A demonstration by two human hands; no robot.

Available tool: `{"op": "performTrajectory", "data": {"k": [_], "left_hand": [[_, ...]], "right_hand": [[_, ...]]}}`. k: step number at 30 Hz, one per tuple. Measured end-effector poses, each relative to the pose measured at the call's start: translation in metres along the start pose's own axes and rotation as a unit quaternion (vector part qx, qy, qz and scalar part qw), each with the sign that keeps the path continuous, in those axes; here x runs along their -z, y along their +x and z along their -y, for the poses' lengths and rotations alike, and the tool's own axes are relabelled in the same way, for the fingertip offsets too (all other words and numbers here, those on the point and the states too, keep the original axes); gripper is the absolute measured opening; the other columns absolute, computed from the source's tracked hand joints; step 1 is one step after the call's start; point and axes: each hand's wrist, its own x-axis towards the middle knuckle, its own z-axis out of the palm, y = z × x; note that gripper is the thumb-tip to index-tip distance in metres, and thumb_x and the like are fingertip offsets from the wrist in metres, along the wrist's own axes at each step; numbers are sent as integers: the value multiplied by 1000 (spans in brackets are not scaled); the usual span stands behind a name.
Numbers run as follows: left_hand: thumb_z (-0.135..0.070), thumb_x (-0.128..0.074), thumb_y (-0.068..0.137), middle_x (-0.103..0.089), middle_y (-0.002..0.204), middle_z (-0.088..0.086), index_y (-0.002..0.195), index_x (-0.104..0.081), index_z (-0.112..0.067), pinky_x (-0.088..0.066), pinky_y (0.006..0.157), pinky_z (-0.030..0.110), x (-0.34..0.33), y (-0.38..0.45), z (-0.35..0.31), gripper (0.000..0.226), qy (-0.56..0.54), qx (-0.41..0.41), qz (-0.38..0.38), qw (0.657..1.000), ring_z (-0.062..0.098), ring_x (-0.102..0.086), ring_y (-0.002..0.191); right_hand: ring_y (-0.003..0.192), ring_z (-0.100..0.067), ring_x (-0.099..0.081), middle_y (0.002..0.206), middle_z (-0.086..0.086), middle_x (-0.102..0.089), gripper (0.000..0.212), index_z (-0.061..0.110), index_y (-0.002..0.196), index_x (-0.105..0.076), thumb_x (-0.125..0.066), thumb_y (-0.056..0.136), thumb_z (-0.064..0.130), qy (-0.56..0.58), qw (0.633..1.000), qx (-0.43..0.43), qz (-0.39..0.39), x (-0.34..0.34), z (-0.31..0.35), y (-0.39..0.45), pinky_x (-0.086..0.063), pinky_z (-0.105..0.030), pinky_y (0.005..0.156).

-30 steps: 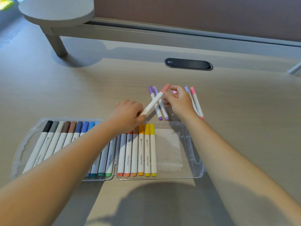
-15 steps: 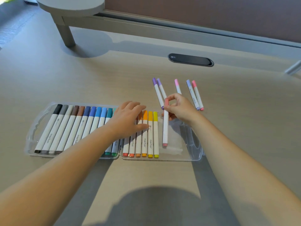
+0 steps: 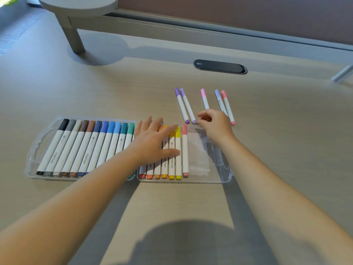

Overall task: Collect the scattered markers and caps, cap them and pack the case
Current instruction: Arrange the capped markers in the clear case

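Case [image 3: 223, 169]: rigid clear tray on the desk, right half part-filled.
Loose markers [image 3: 186, 108]: five just beyond it; light, stiff, smooth; pinch them mid-barrel.
Left hand [image 3: 152, 142]: flat, pressing your packed row.
Right hand [image 3: 215, 125]: loosely curled, holding nothing.

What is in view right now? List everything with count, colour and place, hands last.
clear case: one, open flat on the desk, two halves.
left-half markers: about eleven, black through browns, blues, teal-green.
right-half markers: seven, red through orange and yellow, partly hidden; salmon marker rightmost.
loose markers: five, two purple, one pink, one lavender, one pink-red, on the desk beyond the case.
dark oval insert: one, far desk.
grey stand: one, far left.
left hand: flat on right-half markers.
right hand: fingers loosely curled, empty, above the case's far edge.
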Motion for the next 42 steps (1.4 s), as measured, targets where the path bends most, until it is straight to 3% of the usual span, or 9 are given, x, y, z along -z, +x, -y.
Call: {"op": "performTrajectory", "data": {"k": [4,10,14,18,22,28,33,36,42], "left_hand": [[-71,-41,76,1,156,3,141,-2,-49,9,113,50,-4,5,-8,80,44,-6,14,999,34,11,142],[-73,-40,74,-5,154,2,141,-8,-49,6,113,52,-11,12,-18,77,60,-5,0,998,33,6,142],[-72,-42,75,-4,154,1,141,-7,-49,7,113,53,-12,20,-26,79,62,-15,4,998,33,7,142],[-72,-42,75,-2,154,1,142,-7,-47,7,112,56,-13,29,-38,79,72,-22,11,997,33,7,142],[-72,-43,74,-2,154,0,142,-8,-46,6,112,56,-13,39,-47,80,66,-24,7,998,32,5,142],[-72,-44,74,-3,154,0,142,-8,-46,6,112,56,-14,44,-46,81,66,-28,8,997,30,5,142],[-72,-44,74,-6,153,-2,143,-8,-43,6,112,54,-15,44,-45,83,65,-29,3,997,28,3,142],[-72,-43,75,-7,153,-3,143,-9,-40,7,113,53,-15,43,-44,83,63,-27,0,998,27,3,142],[-67,-44,78,-6,154,-6,145,-6,-37,7,114,50,-12,41,-40,83,48,-30,7,998,25,3,143]], "right_hand": [[88,-15,-51,108,-9,-65,21,5,108,-64,-53,90,6,-76,996,-14,-34,15,-17,5,-47,-29,88],[89,-20,-56,100,-8,-68,13,4,90,-67,-55,88,8,-87,995,-49,-27,24,-32,8,-49,-32,84],[88,-20,-57,102,-10,-65,18,3,95,-65,-49,88,4,-85,992,-55,-78,35,-37,16,-46,-28,77],[93,-32,-64,111,-14,-62,22,6,102,-60,-44,87,3,-81,987,-79,-113,44,-43,33,-52,-39,84],[73,-25,-58,109,-10,-62,24,4,105,-58,-42,88,0,-119,981,-119,-98,52,-43,47,-48,-31,70],[74,-24,-49,107,-12,-62,25,5,107,-54,-51,84,-3,-179,974,-126,-58,52,-41,60,-35,-30,50],[81,-30,-55,111,-15,-58,32,4,112,-51,-56,81,-7,-215,967,-129,-35,50,-35,64,-41,-29,50],[100,-35,-55,116,-16,-53,29,2,110,-53,-54,82,-6,-204,972,-101,-60,47,-32,63,-53,-42,73],[105,-34,-53,119,-17,-51,29,3,117,-51,-49,89,-1,-249,964,-76,-52,42,-28,64,-38,-32,72]]}}
